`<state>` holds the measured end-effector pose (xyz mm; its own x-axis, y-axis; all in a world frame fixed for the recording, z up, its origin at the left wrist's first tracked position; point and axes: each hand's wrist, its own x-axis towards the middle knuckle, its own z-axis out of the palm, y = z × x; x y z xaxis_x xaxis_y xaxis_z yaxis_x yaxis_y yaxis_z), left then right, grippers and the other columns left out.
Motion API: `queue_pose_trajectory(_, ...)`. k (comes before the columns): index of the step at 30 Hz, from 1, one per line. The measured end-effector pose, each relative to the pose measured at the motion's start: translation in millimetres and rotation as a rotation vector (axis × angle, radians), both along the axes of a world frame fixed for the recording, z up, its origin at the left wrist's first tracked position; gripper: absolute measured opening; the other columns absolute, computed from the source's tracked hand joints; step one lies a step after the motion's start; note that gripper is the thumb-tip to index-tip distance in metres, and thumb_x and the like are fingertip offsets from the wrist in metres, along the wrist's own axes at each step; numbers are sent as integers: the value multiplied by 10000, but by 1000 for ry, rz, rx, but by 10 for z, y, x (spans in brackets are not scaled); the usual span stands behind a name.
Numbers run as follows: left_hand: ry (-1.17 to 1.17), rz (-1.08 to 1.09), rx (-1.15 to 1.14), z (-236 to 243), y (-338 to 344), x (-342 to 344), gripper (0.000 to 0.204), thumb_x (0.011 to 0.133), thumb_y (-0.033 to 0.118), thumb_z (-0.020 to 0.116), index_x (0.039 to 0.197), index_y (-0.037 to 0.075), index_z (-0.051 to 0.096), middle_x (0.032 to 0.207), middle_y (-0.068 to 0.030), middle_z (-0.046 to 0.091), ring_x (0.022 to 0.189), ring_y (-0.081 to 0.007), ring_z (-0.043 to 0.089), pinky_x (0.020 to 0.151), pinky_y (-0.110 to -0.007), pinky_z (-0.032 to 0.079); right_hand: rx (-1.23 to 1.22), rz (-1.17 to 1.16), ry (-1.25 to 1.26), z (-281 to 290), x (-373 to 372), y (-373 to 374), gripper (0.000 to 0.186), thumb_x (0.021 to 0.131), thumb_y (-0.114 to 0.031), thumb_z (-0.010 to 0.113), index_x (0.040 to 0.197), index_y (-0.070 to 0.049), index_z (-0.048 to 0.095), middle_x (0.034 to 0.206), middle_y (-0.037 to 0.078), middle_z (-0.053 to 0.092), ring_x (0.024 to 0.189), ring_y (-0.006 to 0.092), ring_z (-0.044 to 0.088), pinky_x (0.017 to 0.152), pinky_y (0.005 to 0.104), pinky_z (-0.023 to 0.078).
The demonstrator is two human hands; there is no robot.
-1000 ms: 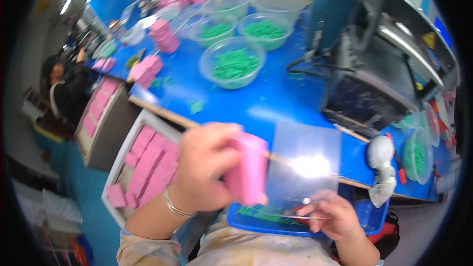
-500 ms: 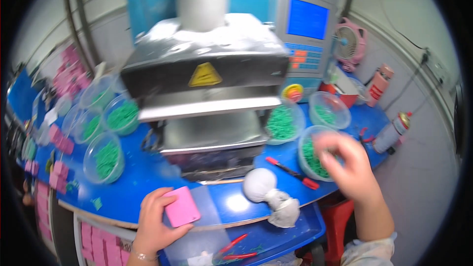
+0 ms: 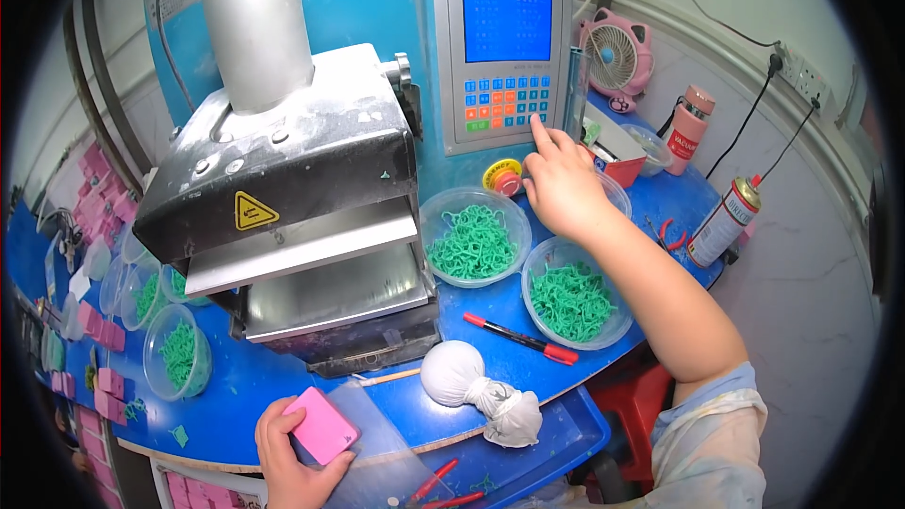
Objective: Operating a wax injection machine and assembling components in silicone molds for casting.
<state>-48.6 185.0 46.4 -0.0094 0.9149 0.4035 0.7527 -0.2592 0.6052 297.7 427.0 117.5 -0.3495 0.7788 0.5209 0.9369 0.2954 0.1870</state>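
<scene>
My left hand grips a pink rounded-square block near the front edge of the blue table, thumb on one side and fingers on the other. Its wrist lies out of sight below. My right hand is stretched to the control panel, index fingertip on the lower right of the keypad. The other fingers are loosely bent, and nothing shows in that hand. Below it is a red stop button. To the left stands a press with a gap between its two metal plates.
Clear tubs of green strands stand on both sides of the press. A white tied cloth ball and a red-black marker lie in front. A spray can, pink bottle and pink fan are at right; a blue tray sits below.
My right hand has gone from above a tub of green strands up to the keypad. My left hand still holds the pink block. The view has swung to the right.
</scene>
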Motion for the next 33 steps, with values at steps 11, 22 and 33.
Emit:
queue_pose_trajectory(11, -10, -50, -30, 20, 4, -37, 666, 491, 140, 783, 1046, 57, 426, 1110, -175, 472, 1038, -323, 465, 900, -396, 375, -427, 348, 888, 647, -389, -958, 132, 840, -136, 563, 800, -11, 552, 717, 40, 567, 701, 143, 563, 655, 294, 465)
queue_pose_trajectory(22, 100, -147, -23, 82, -228, -134, 687, 503, 290, 820, 1043, 54, 467, 1113, -168, 495, 1019, -341, 476, 893, -435, 360, -2286, 274, 1597, -947, -1277, -2501, 409, 867, -209, 549, 1214, -21, 443, 725, 139, 632, 576, 164, 614, 483, 247, 474)
queue_pose_trajectory(33, 75, -307, 276, 174, -526, 35, 486, 603, 244, 802, 1042, 183, 603, 1139, -103, 438, 1128, -326, 420, 957, -497, 393, -1912, 856, 1236, -1207, -1186, -2710, 422, 894, -101, 509, 1298, -54, 398, 1102, 78, 578, 817, 100, 549, 662, 229, 465)
